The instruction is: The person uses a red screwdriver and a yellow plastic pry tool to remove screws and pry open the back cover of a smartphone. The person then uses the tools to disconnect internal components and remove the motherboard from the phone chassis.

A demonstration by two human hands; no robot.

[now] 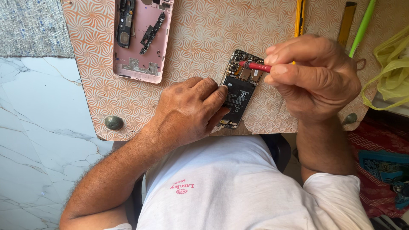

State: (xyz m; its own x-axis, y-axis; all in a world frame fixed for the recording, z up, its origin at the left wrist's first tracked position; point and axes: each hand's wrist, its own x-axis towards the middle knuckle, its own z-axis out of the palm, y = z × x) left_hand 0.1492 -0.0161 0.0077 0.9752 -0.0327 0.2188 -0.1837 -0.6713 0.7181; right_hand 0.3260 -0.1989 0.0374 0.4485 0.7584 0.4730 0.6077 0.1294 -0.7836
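An opened phone (238,87) with its black battery and circuit board bare lies on the orange-patterned board (204,38). My left hand (187,110) rests on the phone's lower left side, fingers pressing on it and holding it still. My right hand (313,74) grips a red-handled screwdriver (255,66), whose tip touches the top part of the phone near the camera. A pink phone back cover (142,40) with small black parts lying in it sits at the upper left of the board.
A yellow tool (300,17), a brown ruler-like strip (347,19) and a green stick (362,27) lie at the board's top right. A yellow plastic bag (390,72) sits at the right edge. White marble floor (38,127) shows on the left.
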